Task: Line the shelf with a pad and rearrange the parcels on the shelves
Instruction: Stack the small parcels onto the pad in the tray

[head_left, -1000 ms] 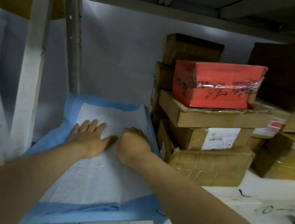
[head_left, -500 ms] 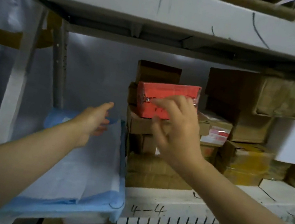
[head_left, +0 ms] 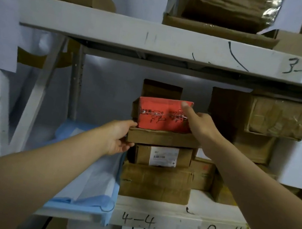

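Upper shelf board (head_left: 159, 37): white, front edge hand-marked "3-" at its right end. It carries an open carton (head_left: 220, 32) of brown packed goods.

Lower shelf (head_left: 177, 224): white, front edge marked "4-4" and "0-41" above a row of black ticks.

Pad (head_left: 94, 183): blue-bordered with a white centre, laid flat on the left section of the lower shelf. Its near edge hangs over the shelf front and its right edge lies against the parcel stack.

Right section of the lower shelf: a taped cardboard parcel (head_left: 277, 117) sits high, with a white box (head_left: 298, 163) below and to its right. More brown parcels are packed beneath them.

Centre stack, just right of the pad, bottom upward: a large brown parcel (head_left: 154, 183), a labelled parcel (head_left: 143, 153) with a white barcode sticker, a flat cardboard parcel (head_left: 162, 139), and the red parcel (head_left: 158, 113) on top. The red parcel is taped across its front. A dark brown box (head_left: 162, 89) stands behind it.

Left hand (head_left: 118, 139): grips the left end of the flat cardboard parcel, thumb on its top corner and fingers curled beneath.

Right hand (head_left: 202, 125): holds the right end of the red parcel, thumb pressed on the front face near the upper corner. The fingers pass behind the parcel, out of sight.
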The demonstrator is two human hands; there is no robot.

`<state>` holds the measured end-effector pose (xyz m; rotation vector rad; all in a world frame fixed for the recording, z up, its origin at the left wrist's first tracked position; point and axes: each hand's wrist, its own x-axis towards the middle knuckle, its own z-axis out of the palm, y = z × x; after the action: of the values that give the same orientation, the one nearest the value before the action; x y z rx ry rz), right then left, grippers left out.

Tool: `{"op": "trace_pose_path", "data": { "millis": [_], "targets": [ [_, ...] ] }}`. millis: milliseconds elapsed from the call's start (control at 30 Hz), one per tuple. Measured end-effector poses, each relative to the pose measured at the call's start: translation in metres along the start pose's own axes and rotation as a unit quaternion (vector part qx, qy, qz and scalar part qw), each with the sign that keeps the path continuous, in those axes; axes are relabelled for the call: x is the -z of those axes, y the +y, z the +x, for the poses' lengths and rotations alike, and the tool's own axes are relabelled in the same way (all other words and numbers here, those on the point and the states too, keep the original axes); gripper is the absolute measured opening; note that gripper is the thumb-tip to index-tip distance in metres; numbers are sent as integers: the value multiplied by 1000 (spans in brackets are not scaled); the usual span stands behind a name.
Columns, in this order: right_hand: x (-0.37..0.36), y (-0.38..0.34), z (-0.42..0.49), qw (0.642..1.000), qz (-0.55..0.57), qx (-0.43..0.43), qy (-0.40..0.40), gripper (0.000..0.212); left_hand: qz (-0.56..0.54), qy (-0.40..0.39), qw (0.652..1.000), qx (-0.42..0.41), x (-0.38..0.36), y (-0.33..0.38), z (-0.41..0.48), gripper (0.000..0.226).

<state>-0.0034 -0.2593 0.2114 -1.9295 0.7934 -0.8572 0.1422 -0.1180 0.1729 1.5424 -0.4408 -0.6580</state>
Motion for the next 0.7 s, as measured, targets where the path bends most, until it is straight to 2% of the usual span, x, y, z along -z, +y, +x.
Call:
{"op": "trace_pose_path", "data": {
  "millis": [133, 233, 267, 333, 367, 500, 700],
  "targets": [
    [3, -4, 4, 999, 26, 15, -22, 93, -14, 12, 999, -30, -1, 0, -12, 18],
    [11, -2, 1, 997, 21, 54, -47, 64, -19, 9, 998, -53, 8, 2, -18, 19],
    [13, -1, 0, 996, 19, 64, -62, 68, -17, 9, 998, -62, 13, 2, -19, 20],
    [16, 1, 3, 993, 26, 75, -89, 102, -8, 12, 996, -83, 23, 4, -22, 23],
    [16, 0, 2, 990, 38, 83, -108, 112, -3, 16, 996, -93, 28, 5, -23, 25],
    [10, -8, -2, 972, 64, 136, -180, 126, 11, 33, 991, -127, 48, 4, -27, 28],
    [-9, -28, -5, 956, 45, 174, -231, 135, 2, 66, 985, -157, 85, 2, -38, 32]
  ]
}}
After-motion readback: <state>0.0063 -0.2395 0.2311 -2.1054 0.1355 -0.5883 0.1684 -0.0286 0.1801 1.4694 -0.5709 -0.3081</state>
